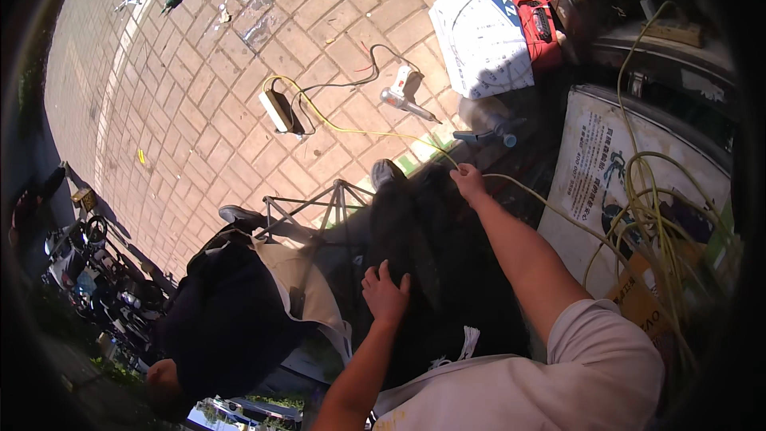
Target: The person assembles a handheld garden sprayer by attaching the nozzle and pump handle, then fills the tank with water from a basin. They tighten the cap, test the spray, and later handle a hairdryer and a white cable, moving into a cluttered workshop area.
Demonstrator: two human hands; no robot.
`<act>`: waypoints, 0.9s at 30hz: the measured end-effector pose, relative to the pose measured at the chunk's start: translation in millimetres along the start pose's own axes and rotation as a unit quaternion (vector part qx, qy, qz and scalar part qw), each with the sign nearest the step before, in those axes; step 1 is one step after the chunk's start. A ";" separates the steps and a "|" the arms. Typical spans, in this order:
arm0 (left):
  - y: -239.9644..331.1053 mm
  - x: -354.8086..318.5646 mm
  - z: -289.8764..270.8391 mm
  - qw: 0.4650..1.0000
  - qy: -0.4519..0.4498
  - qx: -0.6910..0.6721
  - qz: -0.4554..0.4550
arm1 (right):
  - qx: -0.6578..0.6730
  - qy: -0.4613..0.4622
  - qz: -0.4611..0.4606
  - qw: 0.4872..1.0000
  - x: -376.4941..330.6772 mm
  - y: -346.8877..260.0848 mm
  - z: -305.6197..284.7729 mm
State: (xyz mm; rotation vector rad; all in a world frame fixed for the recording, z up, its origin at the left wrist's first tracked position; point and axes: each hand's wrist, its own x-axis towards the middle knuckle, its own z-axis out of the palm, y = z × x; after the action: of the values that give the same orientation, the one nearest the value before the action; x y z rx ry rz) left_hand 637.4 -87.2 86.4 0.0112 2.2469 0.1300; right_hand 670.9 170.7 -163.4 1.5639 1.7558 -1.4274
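My right hand (469, 182) is closed around a thin yellow cable (542, 198), pinched just past my dark-trousered knees. From those fingers the cable runs left over the paving to a pale power strip (275, 112), and right to a loose coil (658, 215). My left hand (385, 295) rests over my thigh, fingers apart, holding nothing. Beyond my right hand lies a heat gun (405, 100) with a silver barrel and white handle, a dark cord trailing from it. Near it is a clear bottle with a blue cap (509, 140).
White printed sheets (483, 44) lie against a red case (542, 24). A light printed panel (594, 160) leans at the right. A person in dark clothes (231, 319) sits close on my left, beside a folding metal frame (339, 199). Motorcycles (104, 271) stand farther left.
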 end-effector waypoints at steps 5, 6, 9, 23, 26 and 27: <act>7.4 1.7 -95.3 0.989 -0.123 -0.062 -0.050 | -0.388 -0.292 -0.005 0.874 -129.1 -21.0 -29.4; -0.5 7.0 -98.6 0.983 -0.175 -0.048 -0.009 | -0.462 -0.336 0.000 0.821 -141.4 -29.9 -34.3; -24.6 32.1 -89.2 0.962 -0.264 -0.016 0.072 | -0.526 -0.316 -0.001 0.790 -180.8 -106.8 -50.4; -69.2 154.0 -100.4 0.978 0.126 -0.156 -0.051 | -0.215 0.086 -0.023 0.973 27.0 -292.5 -59.2; -101.1 213.7 -111.5 0.928 0.078 -0.321 -0.173 | -0.258 0.130 -0.023 0.957 93.7 -294.5 -60.3; -118.6 238.3 -107.9 0.910 0.094 -0.359 -0.185 | -0.243 0.137 -0.050 0.959 114.5 -290.9 -57.6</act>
State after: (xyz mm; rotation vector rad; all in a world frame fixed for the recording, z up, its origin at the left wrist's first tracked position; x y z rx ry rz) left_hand 408.2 -202.3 -42.8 -0.8477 2.2154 0.7672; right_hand 394.3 318.1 -110.4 1.4628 2.1651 -0.7479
